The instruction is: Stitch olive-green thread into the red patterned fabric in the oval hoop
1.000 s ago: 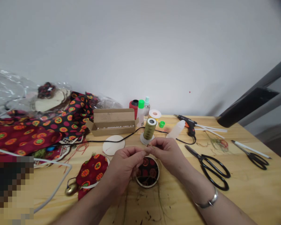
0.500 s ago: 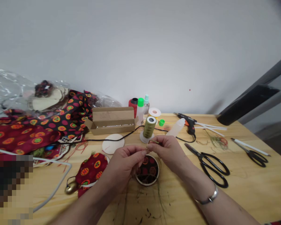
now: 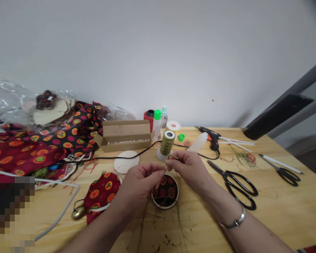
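Observation:
My left hand (image 3: 144, 181) is closed in a pinch, thumb against forefinger, at the end of a fine olive thread. Close beside it, my right hand (image 3: 185, 167) pinches the same thread, a short bit of which shows above its fingers. Below both hands lies a round piece covered in dark patterned fabric (image 3: 165, 191) with a pale rim, and loose thread trails over it. Just behind the fingers stands a spool of olive thread (image 3: 168, 143). To the left is a red patterned fabric piece (image 3: 101, 191) with a brass bell (image 3: 79, 212).
Black scissors (image 3: 234, 182) lie right of my right hand, smaller scissors (image 3: 284, 174) beyond them. A glue gun (image 3: 210, 137), a white bottle (image 3: 199, 142) and an open cardboard box (image 3: 126, 140) stand behind. Patterned cloth (image 3: 68, 130) is heaped at left. A black cable (image 3: 116, 158) crosses the table.
The fingertips of my hands have moved slightly apart, and the thread shows above my right fingers. The view has shifted a little; the things on the table stay put.

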Motion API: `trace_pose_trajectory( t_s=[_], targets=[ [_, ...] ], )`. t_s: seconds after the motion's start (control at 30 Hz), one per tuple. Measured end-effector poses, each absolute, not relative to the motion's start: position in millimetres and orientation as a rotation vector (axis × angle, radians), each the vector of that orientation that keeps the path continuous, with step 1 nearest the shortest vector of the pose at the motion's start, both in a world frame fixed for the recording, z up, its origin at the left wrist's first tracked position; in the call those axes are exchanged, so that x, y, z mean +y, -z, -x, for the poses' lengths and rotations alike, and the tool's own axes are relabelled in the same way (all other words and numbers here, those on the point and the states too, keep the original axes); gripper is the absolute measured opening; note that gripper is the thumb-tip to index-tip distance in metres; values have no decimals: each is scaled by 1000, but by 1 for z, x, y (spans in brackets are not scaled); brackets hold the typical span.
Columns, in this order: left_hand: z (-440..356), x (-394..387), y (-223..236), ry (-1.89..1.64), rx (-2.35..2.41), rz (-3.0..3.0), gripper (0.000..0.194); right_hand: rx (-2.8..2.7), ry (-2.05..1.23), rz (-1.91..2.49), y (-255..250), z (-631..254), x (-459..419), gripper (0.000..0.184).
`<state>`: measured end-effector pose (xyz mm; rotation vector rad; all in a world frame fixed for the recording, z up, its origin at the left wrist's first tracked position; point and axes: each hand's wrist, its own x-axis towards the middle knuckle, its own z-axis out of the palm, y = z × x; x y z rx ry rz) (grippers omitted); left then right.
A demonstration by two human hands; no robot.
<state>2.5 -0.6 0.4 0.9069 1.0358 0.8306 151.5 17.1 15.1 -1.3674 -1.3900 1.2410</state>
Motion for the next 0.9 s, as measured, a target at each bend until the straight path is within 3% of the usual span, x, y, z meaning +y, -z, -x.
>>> trace_pose_trajectory(
  t_s=[0.57,0.9],
  targets=[
    [-2,-1,-4,-790,1030,-966,13,-1313,-1288,1353,-17,-150,17,16],
    [-5,-9,1,-899,1235,-1792,24,-1301,-1303,1298,-14,-152,19,18]
  ],
)
